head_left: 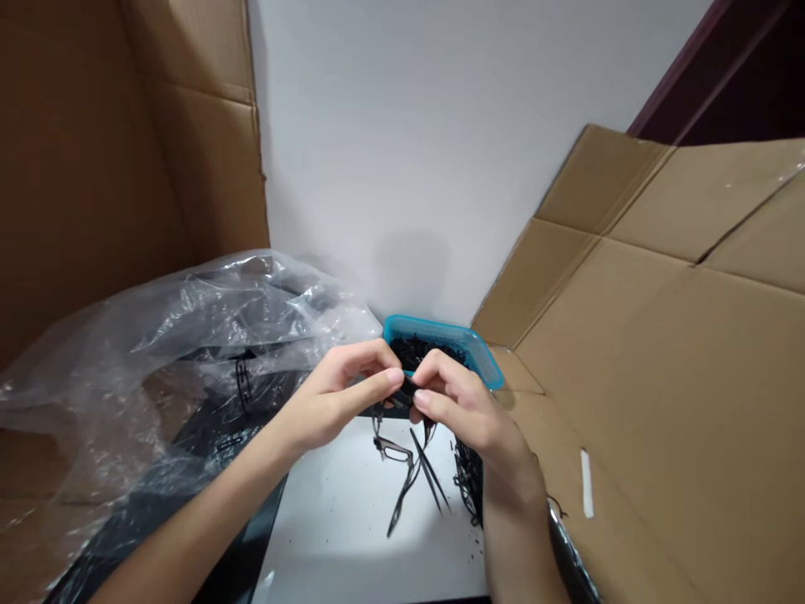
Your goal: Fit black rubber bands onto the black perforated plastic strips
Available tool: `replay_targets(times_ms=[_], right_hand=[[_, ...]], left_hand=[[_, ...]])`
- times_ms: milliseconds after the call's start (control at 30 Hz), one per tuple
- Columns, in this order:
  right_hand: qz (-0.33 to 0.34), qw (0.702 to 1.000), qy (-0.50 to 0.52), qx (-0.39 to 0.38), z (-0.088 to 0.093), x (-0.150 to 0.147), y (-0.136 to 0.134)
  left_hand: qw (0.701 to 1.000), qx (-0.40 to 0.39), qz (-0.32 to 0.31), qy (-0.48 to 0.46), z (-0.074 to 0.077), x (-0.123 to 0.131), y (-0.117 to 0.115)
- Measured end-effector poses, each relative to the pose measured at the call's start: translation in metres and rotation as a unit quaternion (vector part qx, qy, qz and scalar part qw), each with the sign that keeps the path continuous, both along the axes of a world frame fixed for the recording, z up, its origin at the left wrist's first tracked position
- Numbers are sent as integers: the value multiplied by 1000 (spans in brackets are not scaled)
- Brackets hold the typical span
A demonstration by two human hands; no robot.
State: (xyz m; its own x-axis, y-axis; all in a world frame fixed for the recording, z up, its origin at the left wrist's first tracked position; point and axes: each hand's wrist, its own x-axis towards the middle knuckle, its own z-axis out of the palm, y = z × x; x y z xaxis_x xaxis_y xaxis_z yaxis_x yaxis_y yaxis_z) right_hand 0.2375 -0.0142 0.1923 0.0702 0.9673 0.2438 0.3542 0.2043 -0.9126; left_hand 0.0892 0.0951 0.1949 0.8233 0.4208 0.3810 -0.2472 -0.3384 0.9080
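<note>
Left hand (336, 401), right hand (469, 415): both pinching small black piece (406, 394), mostly hidden | black eyeglass frame (397, 453) just below hands, on white bench (327, 545) | teal tray (440, 330) just beyond hands | frame probably light, thin, fragile; best held at rim

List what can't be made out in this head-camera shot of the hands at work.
Head view:
- The small dark piece pinched by the left hand and right hand: mostly hidden by their fingers.
- The contents of the blue plastic tub: too dark and small, and the hands block its front.
- The dark pile: partly hidden by the right wrist.
- The dark items under the clear plastic sheet: blurred by the film.
</note>
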Motion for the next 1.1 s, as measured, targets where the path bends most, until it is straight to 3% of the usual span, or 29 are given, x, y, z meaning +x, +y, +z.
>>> replay_targets(times_ms=[233, 367, 500, 667, 767, 933, 1100], right_hand=[[-24, 999, -46, 9, 2, 0, 2], [34, 999, 21, 21, 2, 6, 8], [49, 993, 86, 60, 0, 8, 10], [109, 972, 208, 26, -7, 7, 12], [118, 980, 161, 25, -11, 9, 19], [171, 983, 65, 13, -18, 5, 33], [92, 993, 37, 60, -16, -10, 31]], left_hand=[[1000, 16, 23, 1, 0, 3, -4], [999, -52, 4, 15, -4, 1, 1], [995, -94, -13, 16, -8, 0, 7], [983, -173, -56, -3, -3, 1, 5], [975, -214, -58, -34, 1, 1, 4], [967, -249, -5, -52, 4, 0, 4], [965, -250, 41, -65, 5, 0, 8]])
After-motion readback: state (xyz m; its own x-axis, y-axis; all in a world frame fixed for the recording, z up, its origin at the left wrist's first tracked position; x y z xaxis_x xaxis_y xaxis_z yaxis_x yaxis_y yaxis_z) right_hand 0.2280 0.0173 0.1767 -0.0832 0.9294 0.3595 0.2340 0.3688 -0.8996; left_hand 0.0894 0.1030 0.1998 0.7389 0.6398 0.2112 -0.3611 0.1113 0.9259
